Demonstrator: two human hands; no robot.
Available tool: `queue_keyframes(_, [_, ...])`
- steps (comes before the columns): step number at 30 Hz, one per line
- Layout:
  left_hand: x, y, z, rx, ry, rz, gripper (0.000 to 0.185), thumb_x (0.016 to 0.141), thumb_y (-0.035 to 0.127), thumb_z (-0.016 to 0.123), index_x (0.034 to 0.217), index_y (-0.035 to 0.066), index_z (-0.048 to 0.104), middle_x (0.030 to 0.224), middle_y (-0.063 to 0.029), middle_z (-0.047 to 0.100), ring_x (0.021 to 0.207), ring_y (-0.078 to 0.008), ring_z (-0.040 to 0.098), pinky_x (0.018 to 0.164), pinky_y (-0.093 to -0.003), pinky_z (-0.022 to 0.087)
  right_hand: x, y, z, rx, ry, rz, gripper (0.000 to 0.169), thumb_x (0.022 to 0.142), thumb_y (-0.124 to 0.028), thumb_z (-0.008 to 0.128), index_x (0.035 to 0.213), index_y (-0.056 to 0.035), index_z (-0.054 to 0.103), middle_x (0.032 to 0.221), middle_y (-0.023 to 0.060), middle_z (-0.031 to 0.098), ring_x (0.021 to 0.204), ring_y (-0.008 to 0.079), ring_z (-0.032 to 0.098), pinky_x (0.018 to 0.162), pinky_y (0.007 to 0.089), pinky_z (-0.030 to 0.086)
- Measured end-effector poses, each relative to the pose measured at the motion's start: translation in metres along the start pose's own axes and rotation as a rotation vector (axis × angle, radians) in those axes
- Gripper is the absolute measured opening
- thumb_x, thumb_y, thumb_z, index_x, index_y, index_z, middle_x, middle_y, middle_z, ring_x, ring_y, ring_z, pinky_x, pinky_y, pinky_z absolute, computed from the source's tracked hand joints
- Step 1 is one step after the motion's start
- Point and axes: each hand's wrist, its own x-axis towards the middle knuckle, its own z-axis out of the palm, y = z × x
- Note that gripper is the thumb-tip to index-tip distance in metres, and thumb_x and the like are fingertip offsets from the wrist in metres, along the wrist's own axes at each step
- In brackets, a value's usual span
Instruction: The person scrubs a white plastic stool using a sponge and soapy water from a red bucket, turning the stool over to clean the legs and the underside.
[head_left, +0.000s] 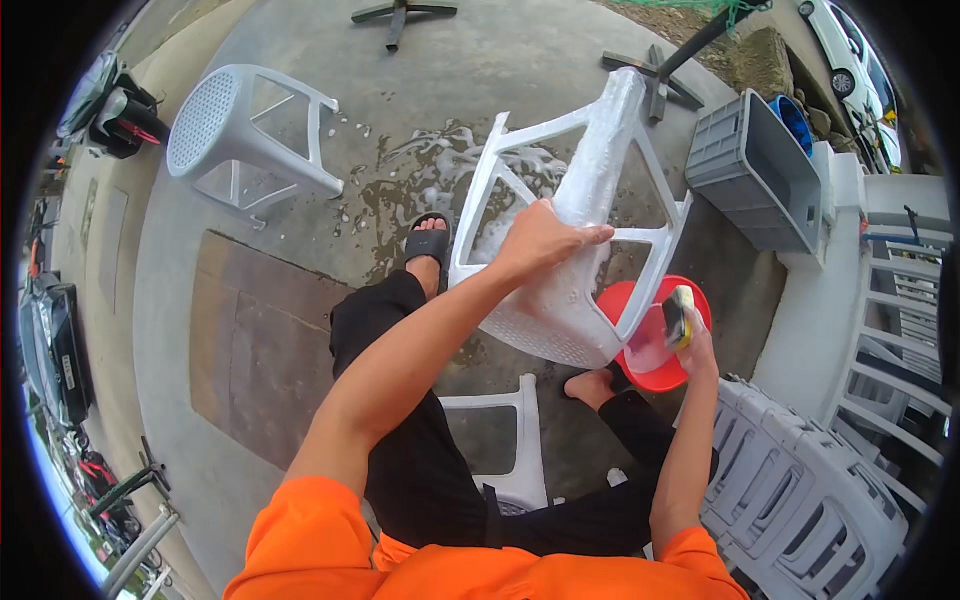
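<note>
My left hand (551, 236) grips one leg of a white plastic stool (600, 180), which is tipped over with its perforated seat towards me. Soap suds coat that leg and part of the seat. In my right hand (699, 349) is a scrubbing sponge (679, 316) with a dark face and a yellow edge, held above a red basin (694, 289). Pinkish-looking soapy liquid (646, 349) lies in the basin. The basin stands just right of the stool, which partly hides it.
Another white stool (247, 135) lies on its side at the left. Suds and water wet the concrete (442, 161). A grey plastic crate (757, 172) stands at right, near a white railing (900, 315) and stacked grey plastic items (802, 487). Metal stand feet (660, 79) rest ahead.
</note>
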Motion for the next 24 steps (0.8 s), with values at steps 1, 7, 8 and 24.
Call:
queue_keyframes(1, [0.005,-0.011,0.001,-0.119,-0.084,-0.012,0.071,0.073,0.049,0.087,0.109,-0.008,0.066,0.095,-0.0173,0.074,0.08,-0.0211,0.074,0.069,-0.0344,0.059,-0.017,-0.028,0.02,-0.044,-0.044,-0.106,0.044,0.1,-0.027,0.059,0.141,-0.0117,0.053,0.106,0.0044,0.066,0.083,0.0171,0.067,0.062,0.0345,0.055])
queue_keyframes(7, [0.011,0.001,0.032,-0.15,-0.012,0.116,0.052,0.08,0.039,0.084,0.107,-0.003,0.072,0.091,-0.0111,0.075,0.072,-0.0165,0.071,0.063,-0.033,0.056,-0.052,-0.175,0.111,-0.739,-0.078,-0.979,0.053,0.098,-0.013,0.057,0.148,-0.0015,0.045,0.147,0.0146,0.052,0.136,0.0245,0.049,0.115,0.0338,0.035])
queue_keyframes(8, [0.005,0.001,0.029,-0.186,-0.054,0.094,0.048,0.081,0.037,0.083,0.106,-0.003,0.073,0.089,-0.0102,0.075,0.07,-0.016,0.07,0.062,-0.033,0.056,-0.05,-0.182,0.138,-1.032,-0.079,-1.21,0.053,0.096,-0.011,0.057,0.147,-0.0016,0.047,0.147,0.018,0.051,0.136,0.0329,0.048,0.116,0.039,0.035])
queue_keyframes(24, [-0.016,-0.045,0.043,-0.303,0.197,-0.148,0.04,0.059,0.029,0.083,0.079,-0.005,0.075,0.083,-0.0206,0.074,0.081,-0.0309,0.074,0.071,-0.0404,0.06,0.332,-0.177,0.141,-1.387,-0.276,-1.53,0.036,0.098,-0.024,0.059,0.122,0.0028,0.058,0.128,0.03,0.057,0.126,0.0523,0.048,0.108,0.0619,0.036])
